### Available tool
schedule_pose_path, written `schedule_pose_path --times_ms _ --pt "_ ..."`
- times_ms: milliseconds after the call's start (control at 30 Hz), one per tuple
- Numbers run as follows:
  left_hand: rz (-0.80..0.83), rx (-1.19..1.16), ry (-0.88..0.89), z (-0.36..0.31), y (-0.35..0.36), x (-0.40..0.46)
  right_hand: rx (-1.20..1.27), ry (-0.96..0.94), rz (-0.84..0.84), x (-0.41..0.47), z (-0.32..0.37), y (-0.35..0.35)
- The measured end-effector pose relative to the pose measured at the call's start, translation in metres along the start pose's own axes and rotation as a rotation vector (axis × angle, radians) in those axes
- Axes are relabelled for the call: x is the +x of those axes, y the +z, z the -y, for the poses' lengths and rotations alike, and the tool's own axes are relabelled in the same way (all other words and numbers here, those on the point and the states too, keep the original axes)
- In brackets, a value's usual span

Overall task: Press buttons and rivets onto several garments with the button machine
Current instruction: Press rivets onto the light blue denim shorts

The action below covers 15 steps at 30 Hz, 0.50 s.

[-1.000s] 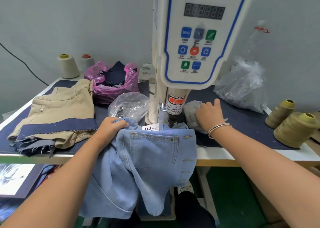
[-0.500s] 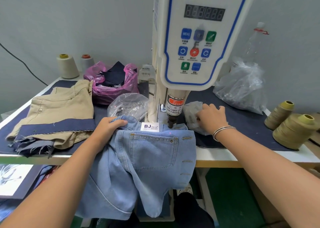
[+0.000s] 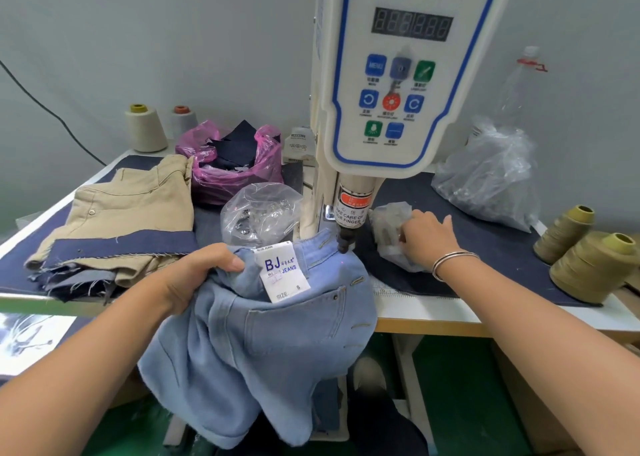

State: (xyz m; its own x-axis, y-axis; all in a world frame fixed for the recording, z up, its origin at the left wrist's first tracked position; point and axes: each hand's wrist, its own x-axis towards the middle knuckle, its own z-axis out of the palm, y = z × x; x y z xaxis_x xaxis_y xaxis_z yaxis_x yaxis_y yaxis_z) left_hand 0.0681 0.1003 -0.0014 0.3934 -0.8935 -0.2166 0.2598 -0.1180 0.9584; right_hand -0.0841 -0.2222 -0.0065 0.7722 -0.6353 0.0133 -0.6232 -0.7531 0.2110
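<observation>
Your jeans [image 3: 263, 345] are pale blue with a white, blue-lettered tag [image 3: 282, 272]; the trousers [image 3: 131, 203] khaki; the bag [image 3: 235, 165] pink; the machine [image 3: 398, 75] cream, blue-trimmed.

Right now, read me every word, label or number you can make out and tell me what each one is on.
"SERVO BUTTON MACHINE": top of the button machine panel.
"MENU": blue panel button; other button captions too small to read.
Panel display: digits unlit.
"WARNING", "TAKE CARE OF YOUR FINGER": sticker on the press head.
"BJ", "BLUE JEANS", "SIZE S": white tag on the denim shorts.
</observation>
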Motion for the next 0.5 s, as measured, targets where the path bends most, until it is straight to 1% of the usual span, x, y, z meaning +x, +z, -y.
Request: schedule_pose_path --times_ms 33,67,133,167,233,267,300,367,400,467,500 --pt "0.001 -0.006 -0.001 -0.003 0.0 -0.001 0.004 -0.011 0.012 -0.001 -0.001 -0.001" --pt "-0.037 -0.022 0.005 -0.005 -0.002 -0.002 0.009 -0.024 0.025 -0.001 -0.002 -0.002" --pt "-0.163 -0.017 -0.026 -0.013 -0.007 0.003 0.029 -0.048 0.049 -0.002 -0.005 -0.004" --pt "-0.215 0.056 -0.058 -0.017 -0.009 0.004 0.044 -0.055 0.057 -0.003 -0.006 -0.005" --pt "-0.252 0.314 -0.099 -0.029 -0.007 0.007 0.067 -0.068 0.053 -0.004 -0.009 -0.006" --pt "-0.22 0.377 -0.089 -0.036 -0.004 0.008 0.07 -0.069 0.045 -0.004 -0.009 -0.006" --pt "-0.188 0.387 -0.062 -0.041 -0.002 0.008 0.062 -0.066 0.037 -0.004 -0.008 -0.005" --pt "-0.168 0.332 0.014 -0.047 -0.002 0.008 0.006 -0.057 0.026 -0.003 -0.005 -0.004" --pt "-0.181 0.246 0.037 -0.046 -0.004 0.007 -0.031 -0.053 0.021 -0.003 -0.003 -0.002" --pt "-0.17 0.082 0.022 -0.044 0.001 0.01 -0.085 -0.04 0.004 -0.002 0.001 0.0" --pt "-0.135 0.07 0.013 -0.042 0.008 0.011 -0.101 -0.033 -0.001 -0.001 0.002 0.002"
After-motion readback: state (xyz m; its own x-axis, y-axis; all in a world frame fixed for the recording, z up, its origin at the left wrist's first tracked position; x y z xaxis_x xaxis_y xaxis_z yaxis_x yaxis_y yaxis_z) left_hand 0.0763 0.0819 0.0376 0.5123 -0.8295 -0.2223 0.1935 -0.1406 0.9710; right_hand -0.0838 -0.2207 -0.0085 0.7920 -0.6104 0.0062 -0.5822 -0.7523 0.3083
